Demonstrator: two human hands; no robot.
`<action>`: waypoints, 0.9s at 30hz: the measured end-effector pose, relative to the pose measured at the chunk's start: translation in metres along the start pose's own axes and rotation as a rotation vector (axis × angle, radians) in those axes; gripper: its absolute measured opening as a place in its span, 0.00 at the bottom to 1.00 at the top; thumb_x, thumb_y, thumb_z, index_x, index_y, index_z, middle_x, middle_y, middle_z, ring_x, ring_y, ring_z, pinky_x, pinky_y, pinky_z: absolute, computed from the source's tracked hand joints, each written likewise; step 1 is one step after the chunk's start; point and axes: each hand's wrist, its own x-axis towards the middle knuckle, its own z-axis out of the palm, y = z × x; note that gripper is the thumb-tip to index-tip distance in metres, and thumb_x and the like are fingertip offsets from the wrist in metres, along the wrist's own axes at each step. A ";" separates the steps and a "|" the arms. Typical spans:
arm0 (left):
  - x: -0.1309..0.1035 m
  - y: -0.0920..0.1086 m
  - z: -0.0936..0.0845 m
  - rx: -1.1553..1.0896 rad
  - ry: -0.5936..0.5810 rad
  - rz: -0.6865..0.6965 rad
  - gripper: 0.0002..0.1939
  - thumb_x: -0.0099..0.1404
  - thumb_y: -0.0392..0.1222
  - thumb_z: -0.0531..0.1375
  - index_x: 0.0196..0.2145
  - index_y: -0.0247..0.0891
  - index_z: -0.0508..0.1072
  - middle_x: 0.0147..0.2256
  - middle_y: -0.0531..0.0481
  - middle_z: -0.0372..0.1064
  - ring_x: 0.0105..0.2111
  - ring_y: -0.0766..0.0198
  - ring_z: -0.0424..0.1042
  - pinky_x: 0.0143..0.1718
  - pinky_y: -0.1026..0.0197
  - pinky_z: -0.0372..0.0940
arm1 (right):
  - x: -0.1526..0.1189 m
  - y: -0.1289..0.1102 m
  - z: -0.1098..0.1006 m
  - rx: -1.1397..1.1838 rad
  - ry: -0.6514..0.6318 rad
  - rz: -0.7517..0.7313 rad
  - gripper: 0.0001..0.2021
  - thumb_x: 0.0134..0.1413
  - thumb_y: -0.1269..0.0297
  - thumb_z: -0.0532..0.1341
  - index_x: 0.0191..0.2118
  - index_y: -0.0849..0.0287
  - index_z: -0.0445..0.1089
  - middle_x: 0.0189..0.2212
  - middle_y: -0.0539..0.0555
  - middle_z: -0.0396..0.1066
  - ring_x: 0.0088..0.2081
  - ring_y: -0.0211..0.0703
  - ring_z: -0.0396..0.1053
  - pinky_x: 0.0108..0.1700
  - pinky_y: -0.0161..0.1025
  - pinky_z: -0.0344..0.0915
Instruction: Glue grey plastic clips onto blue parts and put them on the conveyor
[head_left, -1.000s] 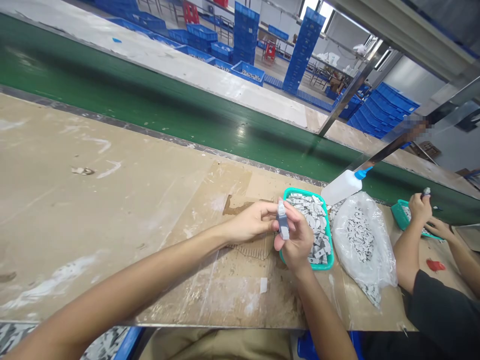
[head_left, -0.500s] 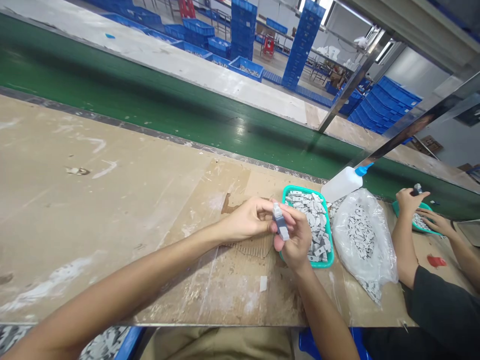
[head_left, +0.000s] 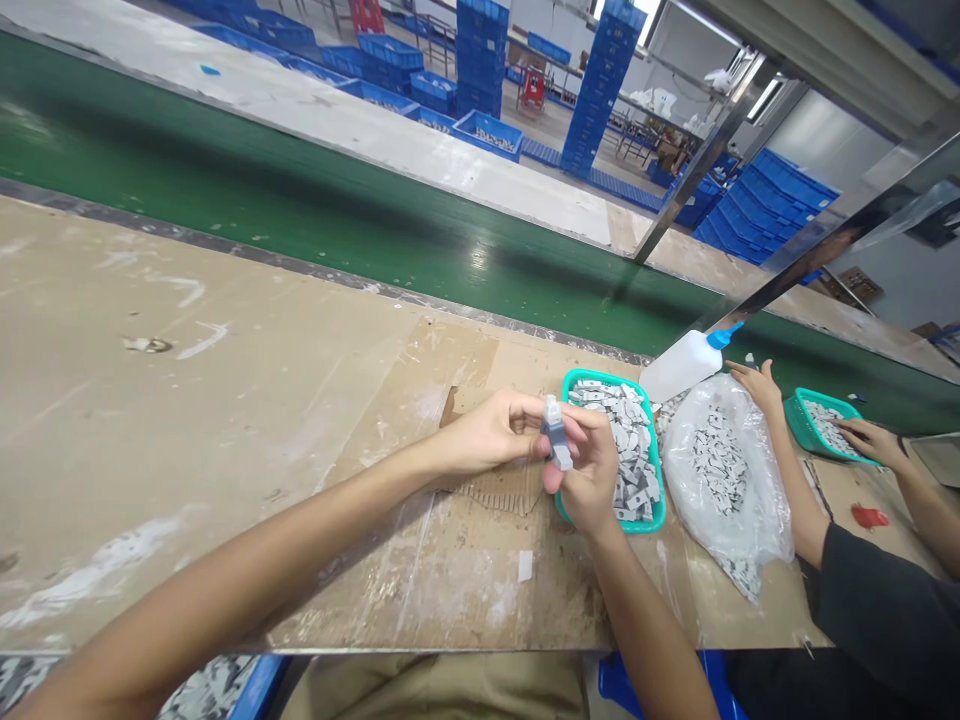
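Observation:
Between my hands, above the cardboard-covered table, is a small grey plastic part (head_left: 556,437) with pale ends, held roughly upright. My right hand (head_left: 592,470) grips it between thumb and fingers. From the left, the fingertips of my left hand (head_left: 499,430) are closed against the same part; whether they pinch it or something smaller is hard to make out. Just behind my right hand stands a teal basket (head_left: 660,500) full of grey and white plastic pieces (head_left: 634,450). A torn piece of corrugated cardboard (head_left: 499,497) lies under my hands.
A white squeeze bottle (head_left: 684,368) with a blue nozzle leans behind a clear bag (head_left: 769,500) of small pieces. At right, a co-worker's hands (head_left: 757,385) are near a second teal basket (head_left: 806,432). A green conveyor belt (head_left: 450,255) runs beyond the table.
My hands stay nearly in place with the grey part. The co-worker's nearer hand has moved left from the second teal basket toward the conveyor edge behind the bag.

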 end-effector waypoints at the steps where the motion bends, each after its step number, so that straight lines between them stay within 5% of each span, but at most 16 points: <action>1: 0.001 -0.001 -0.002 -0.016 -0.023 -0.022 0.20 0.54 0.54 0.69 0.37 0.33 0.81 0.32 0.43 0.77 0.34 0.61 0.74 0.41 0.63 0.67 | 0.001 0.000 0.000 -0.011 -0.004 0.027 0.19 0.54 0.52 0.66 0.50 0.50 0.68 0.45 0.54 0.74 0.49 0.48 0.74 0.49 0.45 0.72; 6: 0.004 -0.002 -0.010 -0.261 0.031 -0.182 0.18 0.54 0.46 0.71 0.40 0.33 0.78 0.32 0.43 0.76 0.33 0.62 0.76 0.38 0.63 0.71 | 0.012 -0.003 -0.006 0.025 0.011 0.065 0.35 0.50 0.39 0.64 0.57 0.56 0.63 0.48 0.60 0.71 0.50 0.51 0.72 0.51 0.46 0.71; 11: 0.012 0.002 -0.025 -0.482 0.486 -0.262 0.07 0.63 0.28 0.62 0.39 0.30 0.78 0.39 0.41 0.75 0.36 0.64 0.76 0.40 0.67 0.73 | 0.023 0.003 -0.045 -0.364 0.333 0.148 0.20 0.67 0.54 0.49 0.55 0.59 0.66 0.40 0.58 0.73 0.38 0.44 0.73 0.40 0.42 0.70; 14: 0.018 0.004 -0.044 -0.592 0.711 -0.255 0.07 0.64 0.25 0.58 0.37 0.27 0.76 0.40 0.38 0.74 0.38 0.62 0.76 0.40 0.68 0.74 | 0.026 0.016 -0.066 -0.732 0.174 0.198 0.16 0.61 0.63 0.52 0.49 0.60 0.71 0.38 0.58 0.73 0.36 0.45 0.70 0.40 0.43 0.68; 17: 0.022 0.008 -0.063 -0.650 0.810 -0.208 0.05 0.65 0.27 0.57 0.35 0.26 0.73 0.39 0.36 0.73 0.39 0.58 0.76 0.41 0.63 0.75 | 0.024 0.027 -0.068 -0.870 0.001 0.235 0.13 0.53 0.71 0.55 0.40 0.59 0.76 0.34 0.56 0.72 0.35 0.46 0.68 0.43 0.44 0.66; 21: 0.023 0.010 -0.089 -0.772 0.821 -0.119 0.09 0.68 0.35 0.55 0.40 0.26 0.71 0.38 0.33 0.72 0.42 0.54 0.76 0.44 0.56 0.74 | 0.018 0.034 -0.056 -1.030 -0.155 0.296 0.16 0.50 0.75 0.57 0.43 0.58 0.76 0.36 0.57 0.69 0.40 0.49 0.67 0.47 0.44 0.64; 27: 0.020 -0.010 -0.132 -0.862 0.745 0.095 0.31 0.70 0.56 0.48 0.59 0.27 0.64 0.52 0.31 0.69 0.50 0.54 0.72 0.52 0.52 0.69 | 0.017 0.033 -0.048 -1.178 -0.293 0.338 0.21 0.51 0.78 0.56 0.50 0.58 0.75 0.38 0.59 0.67 0.42 0.52 0.66 0.48 0.43 0.61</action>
